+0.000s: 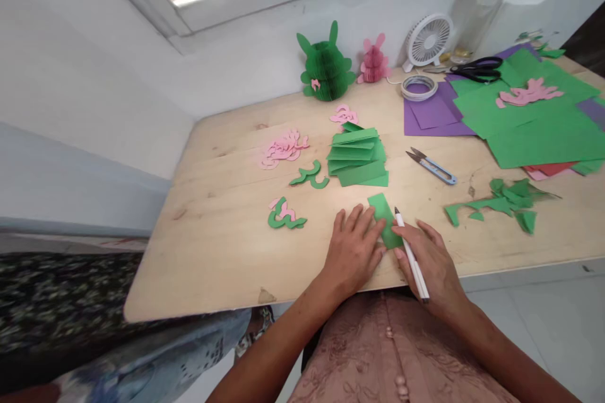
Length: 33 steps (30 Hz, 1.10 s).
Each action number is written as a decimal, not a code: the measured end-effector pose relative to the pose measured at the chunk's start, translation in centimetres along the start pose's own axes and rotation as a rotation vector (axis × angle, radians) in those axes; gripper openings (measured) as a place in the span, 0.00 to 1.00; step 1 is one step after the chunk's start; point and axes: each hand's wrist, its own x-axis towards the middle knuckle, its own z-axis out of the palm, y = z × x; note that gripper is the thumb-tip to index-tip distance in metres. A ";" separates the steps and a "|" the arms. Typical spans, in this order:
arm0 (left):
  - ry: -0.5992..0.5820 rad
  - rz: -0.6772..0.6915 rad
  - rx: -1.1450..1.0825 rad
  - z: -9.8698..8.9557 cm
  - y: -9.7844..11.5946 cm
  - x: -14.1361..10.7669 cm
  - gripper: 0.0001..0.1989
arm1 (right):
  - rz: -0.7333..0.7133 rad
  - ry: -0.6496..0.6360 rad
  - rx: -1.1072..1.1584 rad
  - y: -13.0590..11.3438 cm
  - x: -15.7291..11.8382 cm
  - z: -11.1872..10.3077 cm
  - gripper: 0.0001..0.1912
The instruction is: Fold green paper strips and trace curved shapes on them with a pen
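A small green paper strip [386,221] lies on the wooden table near its front edge. My left hand [353,245] rests flat with its fingers spread, the fingertips touching the strip's left side. In my right hand [429,258] is a white pen [412,253], its dark tip pointing away from me just above the strip's right edge; the right fingers also touch the paper. Beyond the strip sits a pile of folded green paper strips [358,157]. Curved green cutouts [312,175] and a green and pink cutout group [286,214] are to the left.
Blue thread snips [432,167] and green scraps [505,201] lie right. Green sheets [534,132], black scissors [477,68], a tape roll [419,87], white fan [429,41] and glass bottle [486,12] stand farther back. A green paper figure [326,69] and pink one [373,63] stand by the wall.
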 end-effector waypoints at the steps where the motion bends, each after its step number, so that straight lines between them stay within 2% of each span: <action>1: 0.011 0.000 -0.014 -0.1 0.0 -0.1 0.19 | -0.003 0.008 -0.007 0.1 -0.1 0.1 0.17; 3: 0.061 -0.008 -0.051 -0.3 -0.3 -0.5 0.17 | -0.002 0.023 -0.007 0.3 -0.1 0.3 0.17; 6: 0.223 -0.060 -0.117 -1.0 -1.6 -1.7 0.13 | -0.003 0.031 0.000 0.3 -0.1 0.4 0.17; 8: 0.344 -0.138 -0.130 -1.6 -2.9 -2.9 0.10 | -0.011 0.038 -0.003 0.2 0.0 0.3 0.17; 11: 0.434 -0.264 0.001 -2.7 -5.6 -4.8 0.08 | -0.022 0.049 -0.015 0.1 0.0 0.3 0.17; 13: 0.414 -0.309 0.094 -3.5 -7.5 -5.9 0.09 | -0.025 0.051 -0.021 0.1 0.0 0.4 0.16; 16: 0.274 -0.288 0.157 -4.6 -9.7 -6.4 0.10 | -0.027 0.057 -0.016 0.0 0.1 0.3 0.15; 20: 0.092 -0.252 0.193 -5.5 -11.2 -5.6 0.10 | -0.031 0.068 -0.013 -0.1 0.2 0.3 0.15; 22: 0.042 -0.262 0.215 -5.8 -11.6 -5.1 0.09 | -0.031 0.069 -0.016 -0.1 0.2 0.3 0.15; 29: 0.028 -0.279 0.248 -5.8 -11.6 -4.8 0.02 | -0.011 0.048 -0.013 0.1 0.0 0.4 0.17; 33: 0.134 -0.312 0.308 -5.9 -10.6 -4.9 0.05 | -0.006 0.047 -0.016 0.0 0.1 0.4 0.17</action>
